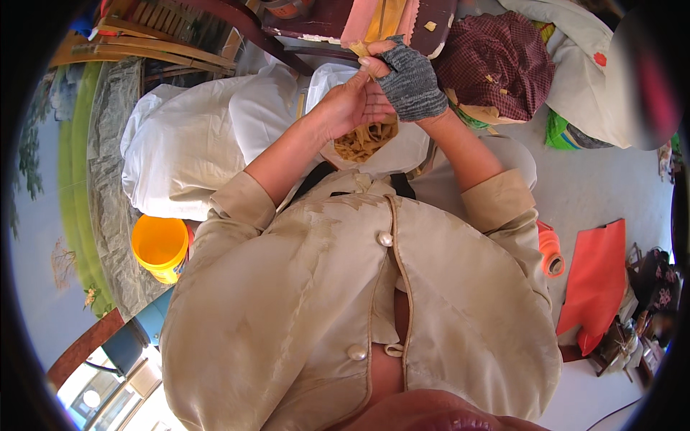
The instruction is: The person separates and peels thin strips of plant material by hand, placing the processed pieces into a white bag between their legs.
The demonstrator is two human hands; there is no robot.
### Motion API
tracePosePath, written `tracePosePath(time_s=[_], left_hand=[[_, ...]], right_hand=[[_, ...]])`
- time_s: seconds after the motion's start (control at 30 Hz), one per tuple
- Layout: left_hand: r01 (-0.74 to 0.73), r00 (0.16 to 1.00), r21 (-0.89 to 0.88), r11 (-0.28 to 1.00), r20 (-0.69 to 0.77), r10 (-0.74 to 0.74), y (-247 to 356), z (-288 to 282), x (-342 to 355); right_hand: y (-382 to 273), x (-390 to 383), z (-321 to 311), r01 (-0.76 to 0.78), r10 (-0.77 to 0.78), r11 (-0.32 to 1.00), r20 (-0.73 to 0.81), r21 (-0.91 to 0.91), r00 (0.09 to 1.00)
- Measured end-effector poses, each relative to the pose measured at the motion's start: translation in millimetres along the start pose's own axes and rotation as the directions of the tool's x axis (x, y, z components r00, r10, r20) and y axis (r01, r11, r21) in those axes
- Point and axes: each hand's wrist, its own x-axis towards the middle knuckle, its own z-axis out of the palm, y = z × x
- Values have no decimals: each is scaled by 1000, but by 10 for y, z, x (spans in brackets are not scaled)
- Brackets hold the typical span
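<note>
My left hand (pixel 350 104) is bare and pinches a thin pale-yellow strip (pixel 359 49) between thumb and fingers. My right hand (pixel 406 79) wears a grey fingerless glove and closes on the same strip just above the left hand. Below both hands, a white bag (pixel 413 154) on my lap stands open with a heap of tan strips (pixel 366 140) inside. Both hands are raised in front of a dark wooden table edge (pixel 316 29), where a pink and yellow flat piece (pixel 381 18) hangs.
A large white stuffed sack (pixel 187 144) lies at my left. A yellow bucket (pixel 159 248) stands on the floor below it. A maroon checked cloth bundle (pixel 496 65) sits at the right. An orange spool (pixel 551 251) and red sheet (pixel 596 280) lie on the floor.
</note>
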Motion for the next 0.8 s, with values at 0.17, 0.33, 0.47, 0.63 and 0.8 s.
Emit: tracePosePath(time_s=[0.17,0.33,0.47,0.63,0.8], left_hand=[[-168,968,-72,983,-199,151,30,-258,188],[-100,987,11,995,-125,101,14,-161,118],[-232,870,849,474,-36,491,60,-106,45],[-400,252,861,-313,432,866,217,-12,-65],[-482,322,854,-194,378,868,259,-11,-57]], right_hand=[[4,-68,47,-273,200,915,252,298,947],[-17,-36,63,-221,193,944,131,245,972],[206,-94,141,-18,19,999,27,-48,999],[-66,65,39,-743,486,96,621,662,616],[-14,113,-116,-763,460,536,633,360,622]])
